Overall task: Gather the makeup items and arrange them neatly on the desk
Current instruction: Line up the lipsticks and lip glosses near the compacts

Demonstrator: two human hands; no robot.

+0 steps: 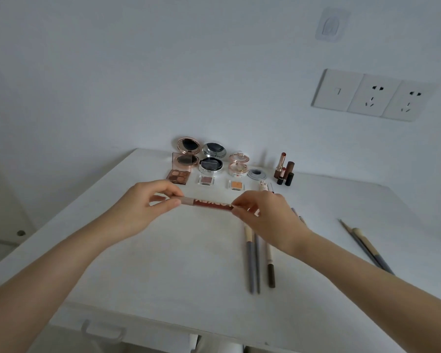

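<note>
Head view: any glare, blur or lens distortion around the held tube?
Head view: flat, soft light, no glare; the red tube between left hand and right hand is slightly soft, lettering hard to read; wide-angle lens skews the desk edges and tilts the wall sockets.

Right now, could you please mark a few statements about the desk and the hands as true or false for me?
1. The left hand and the right hand each pinch one end of the reddish tube. True.
2. The three round compacts near the wall are closed. False: all three are open, with their lids raised.
3. The lipsticks lie flat on the desk. False: they stand upright, to the right of the compacts.
4. Several pencils lie on the desk below the right hand. True.
5. The four-pan palette sits at the right end of the back rows. False: it is at the left end.
</note>
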